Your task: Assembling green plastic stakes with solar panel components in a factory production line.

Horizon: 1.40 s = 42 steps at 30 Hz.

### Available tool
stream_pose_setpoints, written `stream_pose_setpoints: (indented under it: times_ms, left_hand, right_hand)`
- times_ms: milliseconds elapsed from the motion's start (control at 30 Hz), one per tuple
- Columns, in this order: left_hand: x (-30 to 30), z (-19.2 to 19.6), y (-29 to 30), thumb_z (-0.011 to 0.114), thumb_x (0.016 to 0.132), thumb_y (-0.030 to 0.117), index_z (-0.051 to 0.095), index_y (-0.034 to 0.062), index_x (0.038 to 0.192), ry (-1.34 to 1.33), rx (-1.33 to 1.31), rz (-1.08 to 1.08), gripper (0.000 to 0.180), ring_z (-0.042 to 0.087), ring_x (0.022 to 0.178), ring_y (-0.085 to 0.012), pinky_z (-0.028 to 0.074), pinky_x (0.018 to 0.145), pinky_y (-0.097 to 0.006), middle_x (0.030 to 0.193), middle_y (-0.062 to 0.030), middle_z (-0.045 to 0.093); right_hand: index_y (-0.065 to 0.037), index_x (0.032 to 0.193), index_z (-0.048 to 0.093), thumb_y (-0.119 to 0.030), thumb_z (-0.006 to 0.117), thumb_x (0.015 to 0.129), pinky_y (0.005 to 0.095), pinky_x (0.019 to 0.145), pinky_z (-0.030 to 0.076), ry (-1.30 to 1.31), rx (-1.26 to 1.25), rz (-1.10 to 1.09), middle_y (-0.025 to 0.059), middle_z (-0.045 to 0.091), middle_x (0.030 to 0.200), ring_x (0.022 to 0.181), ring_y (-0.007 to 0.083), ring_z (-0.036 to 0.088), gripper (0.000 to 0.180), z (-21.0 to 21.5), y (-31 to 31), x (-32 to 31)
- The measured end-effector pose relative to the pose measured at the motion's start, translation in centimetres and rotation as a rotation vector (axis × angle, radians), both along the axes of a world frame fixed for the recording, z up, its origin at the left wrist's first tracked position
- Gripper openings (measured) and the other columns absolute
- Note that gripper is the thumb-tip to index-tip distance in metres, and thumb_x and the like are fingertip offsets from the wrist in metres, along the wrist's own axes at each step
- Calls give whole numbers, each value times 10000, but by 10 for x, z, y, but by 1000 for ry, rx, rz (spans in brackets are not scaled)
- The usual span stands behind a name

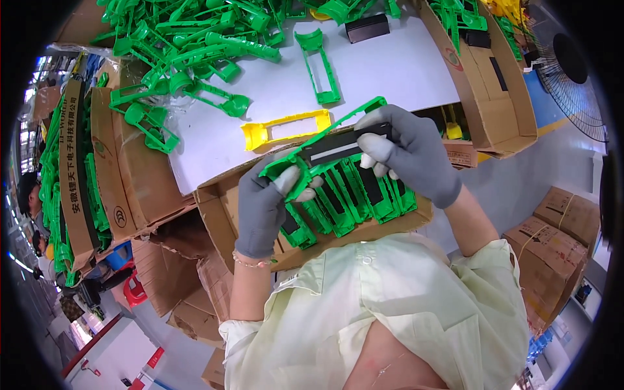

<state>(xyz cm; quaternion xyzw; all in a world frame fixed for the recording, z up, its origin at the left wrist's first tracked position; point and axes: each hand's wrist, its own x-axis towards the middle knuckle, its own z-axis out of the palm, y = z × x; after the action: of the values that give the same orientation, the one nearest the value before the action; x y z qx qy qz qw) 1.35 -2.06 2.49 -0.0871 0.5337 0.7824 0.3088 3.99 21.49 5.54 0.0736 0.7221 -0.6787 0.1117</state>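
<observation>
My left hand (263, 205), in a grey glove with pale fingertips, grips the wide end of a green plastic frame (279, 167). The frame is held tilted above an open cardboard box (390, 227). My right hand (416, 153), gloved the same way, pinches a black rectangular strip (335, 144) with a light band along its side. This strip lies against the frame's long opening; whether it is seated inside cannot be made out. Below both hands, several green frames with black inserts (370, 185) stand side by side in the box.
Loose green frames (214, 49) are heaped on the white table (416, 71). A yellow frame (286, 129), a single green frame (318, 68) and black strips (367, 28) lie nearer. Cardboard boxes flank the table (491, 91); a fan (572, 71) stands at far right, stacked cartons (552, 240) below it.
</observation>
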Motion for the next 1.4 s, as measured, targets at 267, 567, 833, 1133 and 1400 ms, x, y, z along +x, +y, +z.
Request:
stream_pose_setpoints:
  times_ms: [267, 567, 833, 1133, 1400]
  left_hand:
    - [9, 11, 13, 565, 885, 42, 552, -88, 1123, 33, -39, 4, 271, 657, 749, -219, 529, 574, -254, 904, -151, 643]
    - [11, 15, 20, 554, 873, 18, 576, -95, 1079, 73, -145, -29, 235, 679, 737, -251, 540, 548, -249, 880, -140, 648]
    - [14, 9, 25, 603, 846, -27, 611, -63, 1096, 129, -249, -26, 253, 675, 716, -198, 535, 562, -235, 888, -102, 646]
    - [24, 0, 6, 624, 809, -37, 627, -76, 1039, 87, -329, -92, 233, 661, 635, -212, 497, 486, -240, 849, -115, 642]
    - [26, 15, -35, 614, 780, -36, 625, -73, 991, -31, -509, -230, 214, 629, 569, -161, 464, 454, -220, 753, -109, 645]
  right_hand:
    - [-1, 990, 591, -133, 598, 875, 189, 462, 398, 84, 218, 23, 14, 591, 650, 517, 35, 523, 175, 1, -2, 6]
    - [8, 945, 585, -142, 609, 856, 213, 470, 415, 88, 335, 65, 17, 576, 617, 514, 52, 533, 176, 4, 0, 1]
    - [-73, 1045, 569, -477, 773, 661, 271, 517, 457, 349, 932, -42, 59, 562, 595, 504, 173, 567, 594, -16, -2, 4]
    - [-31, 894, 591, -173, 733, 782, 242, 510, 470, -17, 239, 195, 43, 615, 631, 528, 91, 583, 230, -48, 5, 16]
    - [-105, 867, 629, -308, 704, 798, 269, 495, 467, 259, 652, 397, 5, 618, 586, 520, 146, 621, 227, -65, -13, 27]
